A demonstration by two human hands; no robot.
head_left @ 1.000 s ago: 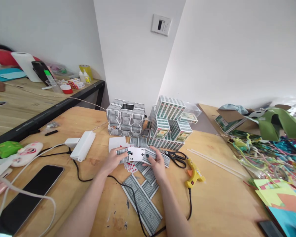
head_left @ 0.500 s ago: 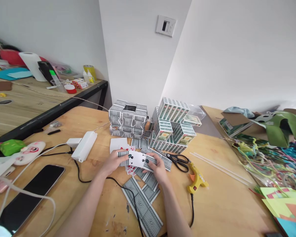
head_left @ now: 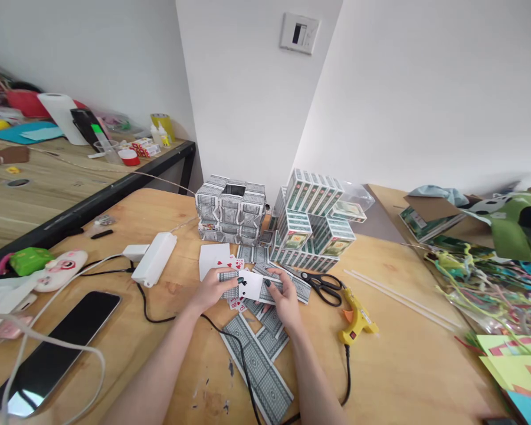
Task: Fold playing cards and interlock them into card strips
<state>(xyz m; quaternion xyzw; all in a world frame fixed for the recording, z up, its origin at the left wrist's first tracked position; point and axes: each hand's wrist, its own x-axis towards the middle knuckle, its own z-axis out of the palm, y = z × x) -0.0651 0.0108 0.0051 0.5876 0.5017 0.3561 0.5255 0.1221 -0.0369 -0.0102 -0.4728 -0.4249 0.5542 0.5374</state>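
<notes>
Between both hands I hold a strip of playing cards point(head_left: 250, 285): a white spade face in the middle, grey patterned backs at both ends. My left hand point(head_left: 213, 290) pinches the left end, thumb on top. My right hand point(head_left: 287, 300) is closed on the right end, its thumb pressing the patterned card that overlaps the white face. Below and around the hands lie loose cards, some with red faces, and a long strip of patterned cards point(head_left: 261, 372). Behind stands a block built of folded cards point(head_left: 230, 211), with a square opening on top.
Stacked card boxes point(head_left: 312, 236) stand behind right. Black scissors point(head_left: 323, 286) and a yellow glue gun point(head_left: 357, 319) lie right of my hands, with white sticks point(head_left: 402, 300) beyond. A black cord runs under my left wrist. At left are a white power brick point(head_left: 154, 260) and a phone point(head_left: 57, 351).
The right patterned card now covers more of the white face, hiding the spade at its right end. Both hands keep their grip; the view has shifted slightly.
</notes>
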